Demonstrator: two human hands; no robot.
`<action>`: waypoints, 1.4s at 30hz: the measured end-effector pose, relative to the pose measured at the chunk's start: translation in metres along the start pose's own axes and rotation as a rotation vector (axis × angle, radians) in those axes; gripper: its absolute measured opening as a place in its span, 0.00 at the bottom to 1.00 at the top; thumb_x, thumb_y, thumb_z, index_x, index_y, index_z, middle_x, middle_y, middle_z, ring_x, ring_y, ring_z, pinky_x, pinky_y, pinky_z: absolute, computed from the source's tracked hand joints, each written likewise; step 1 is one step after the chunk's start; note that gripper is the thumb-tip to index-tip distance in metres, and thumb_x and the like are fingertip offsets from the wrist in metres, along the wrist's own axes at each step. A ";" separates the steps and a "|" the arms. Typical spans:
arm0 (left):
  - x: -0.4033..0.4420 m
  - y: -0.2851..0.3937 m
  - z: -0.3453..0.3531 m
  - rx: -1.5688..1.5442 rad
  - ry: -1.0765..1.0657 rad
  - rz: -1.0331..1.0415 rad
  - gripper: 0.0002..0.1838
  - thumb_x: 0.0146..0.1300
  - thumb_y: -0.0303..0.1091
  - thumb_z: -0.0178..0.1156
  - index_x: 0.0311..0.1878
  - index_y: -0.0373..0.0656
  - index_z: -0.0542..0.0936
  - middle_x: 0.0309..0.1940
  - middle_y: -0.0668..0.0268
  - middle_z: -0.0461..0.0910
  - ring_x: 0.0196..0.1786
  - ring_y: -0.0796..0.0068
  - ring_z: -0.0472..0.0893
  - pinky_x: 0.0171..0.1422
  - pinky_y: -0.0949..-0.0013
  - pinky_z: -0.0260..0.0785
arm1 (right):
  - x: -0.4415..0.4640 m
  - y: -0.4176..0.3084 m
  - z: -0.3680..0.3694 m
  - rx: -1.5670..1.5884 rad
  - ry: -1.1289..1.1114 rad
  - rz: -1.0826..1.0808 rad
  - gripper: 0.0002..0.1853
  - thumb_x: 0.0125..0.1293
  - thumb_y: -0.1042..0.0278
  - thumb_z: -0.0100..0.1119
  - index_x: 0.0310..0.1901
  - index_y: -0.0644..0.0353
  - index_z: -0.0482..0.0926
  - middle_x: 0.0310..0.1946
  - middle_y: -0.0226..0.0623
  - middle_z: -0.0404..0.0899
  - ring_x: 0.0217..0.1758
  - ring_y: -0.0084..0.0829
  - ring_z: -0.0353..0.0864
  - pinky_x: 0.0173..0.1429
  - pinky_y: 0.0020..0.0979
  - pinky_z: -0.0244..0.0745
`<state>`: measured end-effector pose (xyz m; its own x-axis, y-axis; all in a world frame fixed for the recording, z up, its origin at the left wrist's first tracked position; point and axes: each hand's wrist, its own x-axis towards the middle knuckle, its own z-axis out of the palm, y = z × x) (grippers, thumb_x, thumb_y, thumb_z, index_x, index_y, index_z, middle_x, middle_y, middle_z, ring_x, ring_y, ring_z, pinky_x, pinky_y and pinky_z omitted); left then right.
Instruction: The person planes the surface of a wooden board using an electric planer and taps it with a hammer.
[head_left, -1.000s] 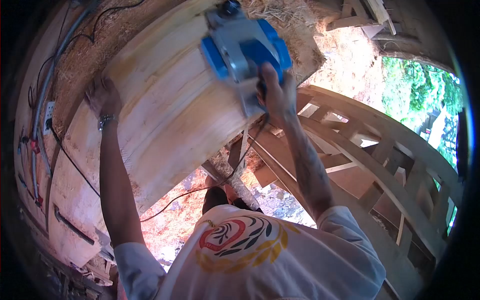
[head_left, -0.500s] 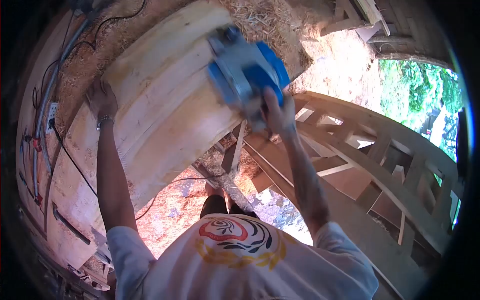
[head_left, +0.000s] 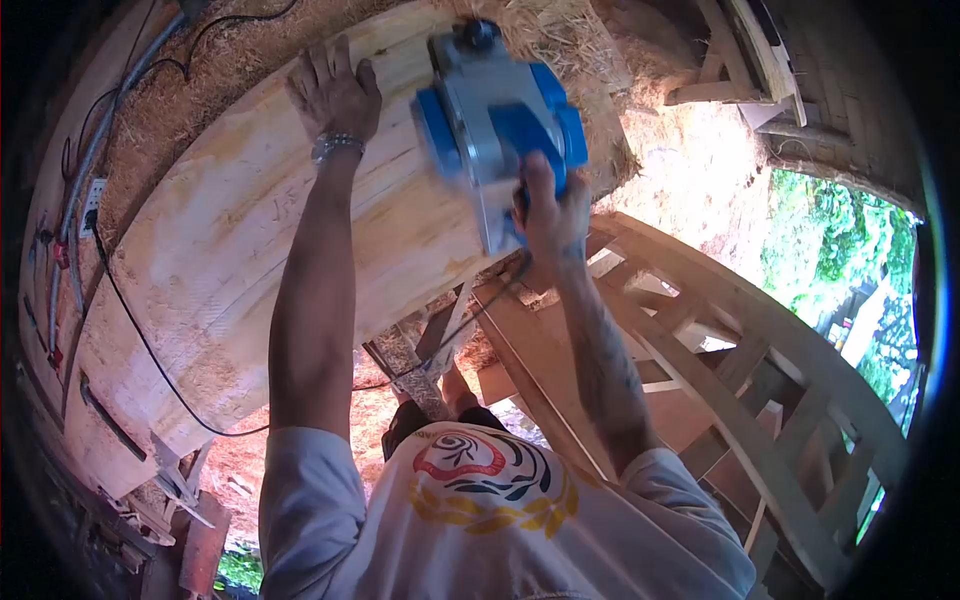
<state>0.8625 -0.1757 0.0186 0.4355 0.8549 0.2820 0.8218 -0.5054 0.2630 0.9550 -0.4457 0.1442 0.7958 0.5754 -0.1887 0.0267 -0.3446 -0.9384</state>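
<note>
A blue and grey electric planer (head_left: 482, 120) sits over the right end of a broad, pale wooden board (head_left: 225, 245). My right hand (head_left: 556, 215) is closed around the planer's rear handle. On the board's far side, left of the planer, my left hand (head_left: 342, 98) lies flat with its fingers spread. A bracelet circles my left wrist. The planer's underside is hidden from view. A dark power cord (head_left: 140, 340) crosses the board's left part and curves past my legs toward the planer.
Wood shavings (head_left: 575, 50) lie heaped beyond the board. A slatted, curved wooden frame (head_left: 690, 275) stands close on the right. At the far left are a white socket block (head_left: 93, 200) and a grey pipe (head_left: 95, 135). A wooden structure (head_left: 735, 85) stands at the upper right.
My left hand has shifted right along the board's far side, closer to the planer. The planer in my right hand has moved slightly right and turned more upright in view.
</note>
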 end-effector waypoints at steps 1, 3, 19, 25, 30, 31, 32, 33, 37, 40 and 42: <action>0.002 -0.001 0.004 -0.011 0.020 0.002 0.32 0.77 0.53 0.46 0.81 0.56 0.65 0.83 0.58 0.60 0.86 0.53 0.53 0.87 0.38 0.40 | 0.027 -0.002 0.010 -0.005 -0.006 -0.057 0.29 0.73 0.36 0.61 0.32 0.59 0.76 0.16 0.27 0.72 0.14 0.20 0.71 0.18 0.27 0.64; 0.001 -0.007 0.008 -0.023 0.055 0.011 0.32 0.77 0.51 0.47 0.81 0.57 0.65 0.83 0.59 0.60 0.86 0.54 0.54 0.87 0.38 0.41 | 0.074 -0.019 0.030 0.038 -0.070 -0.186 0.28 0.73 0.37 0.62 0.35 0.59 0.78 0.16 0.27 0.73 0.14 0.21 0.73 0.17 0.28 0.66; 0.004 -0.004 0.003 0.039 0.013 -0.025 0.31 0.75 0.44 0.47 0.81 0.57 0.64 0.83 0.62 0.60 0.86 0.60 0.54 0.88 0.42 0.43 | -0.167 0.045 -0.108 -0.138 -0.038 0.077 0.21 0.70 0.54 0.61 0.49 0.67 0.84 0.24 0.33 0.80 0.26 0.22 0.79 0.30 0.30 0.73; 0.004 -0.001 0.001 0.050 0.012 -0.020 0.32 0.75 0.43 0.47 0.82 0.56 0.64 0.83 0.61 0.61 0.86 0.59 0.54 0.87 0.41 0.44 | -0.129 0.042 -0.092 -0.110 -0.009 0.146 0.21 0.72 0.50 0.61 0.42 0.66 0.83 0.20 0.31 0.78 0.25 0.21 0.78 0.29 0.30 0.71; 0.004 0.005 -0.008 0.000 0.015 -0.016 0.31 0.76 0.43 0.47 0.82 0.54 0.64 0.82 0.57 0.61 0.86 0.57 0.55 0.87 0.40 0.44 | -0.015 0.013 -0.045 -0.043 0.026 0.061 0.24 0.75 0.45 0.61 0.33 0.61 0.79 0.18 0.27 0.75 0.21 0.18 0.73 0.24 0.28 0.66; 0.006 0.005 -0.007 -0.001 0.020 -0.015 0.31 0.76 0.43 0.48 0.81 0.54 0.64 0.82 0.57 0.62 0.86 0.57 0.55 0.87 0.40 0.45 | 0.009 0.008 -0.032 -0.008 0.061 0.010 0.27 0.76 0.42 0.61 0.27 0.57 0.75 0.16 0.25 0.73 0.17 0.17 0.71 0.20 0.25 0.63; 0.005 0.004 -0.007 -0.001 0.020 -0.016 0.31 0.76 0.43 0.48 0.81 0.54 0.65 0.82 0.57 0.62 0.85 0.56 0.56 0.86 0.40 0.45 | 0.034 0.001 -0.021 0.021 0.065 -0.023 0.26 0.75 0.41 0.62 0.27 0.56 0.76 0.16 0.24 0.73 0.16 0.17 0.71 0.20 0.25 0.63; -0.001 0.002 -0.007 0.001 0.015 -0.020 0.31 0.76 0.43 0.49 0.81 0.54 0.65 0.82 0.56 0.62 0.85 0.56 0.57 0.86 0.40 0.45 | 0.060 -0.003 -0.012 0.025 0.061 -0.090 0.26 0.75 0.41 0.62 0.28 0.56 0.77 0.16 0.24 0.73 0.16 0.18 0.72 0.20 0.25 0.64; 0.003 0.001 -0.003 0.016 0.057 0.022 0.30 0.76 0.44 0.49 0.80 0.53 0.67 0.81 0.55 0.64 0.84 0.56 0.58 0.86 0.40 0.46 | 0.141 -0.033 0.016 -0.045 0.072 -0.296 0.25 0.75 0.42 0.62 0.36 0.61 0.83 0.24 0.34 0.81 0.26 0.29 0.80 0.31 0.33 0.72; 0.002 -0.001 0.000 0.040 0.072 0.024 0.29 0.76 0.44 0.48 0.78 0.52 0.69 0.81 0.57 0.63 0.85 0.56 0.58 0.86 0.41 0.46 | 0.148 -0.041 0.009 -0.076 -0.040 -0.361 0.27 0.75 0.42 0.59 0.45 0.65 0.87 0.36 0.53 0.88 0.42 0.48 0.88 0.45 0.48 0.80; 0.004 -0.003 0.006 0.010 0.057 0.005 0.30 0.76 0.44 0.47 0.79 0.52 0.68 0.82 0.58 0.62 0.85 0.56 0.57 0.86 0.41 0.45 | 0.135 -0.035 -0.004 -0.119 -0.048 -0.309 0.30 0.75 0.39 0.59 0.45 0.65 0.88 0.35 0.53 0.88 0.41 0.45 0.87 0.45 0.47 0.80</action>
<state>0.8639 -0.1705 0.0138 0.4181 0.8443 0.3352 0.8236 -0.5080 0.2521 1.0639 -0.3583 0.1530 0.7100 0.6992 0.0838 0.3353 -0.2310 -0.9134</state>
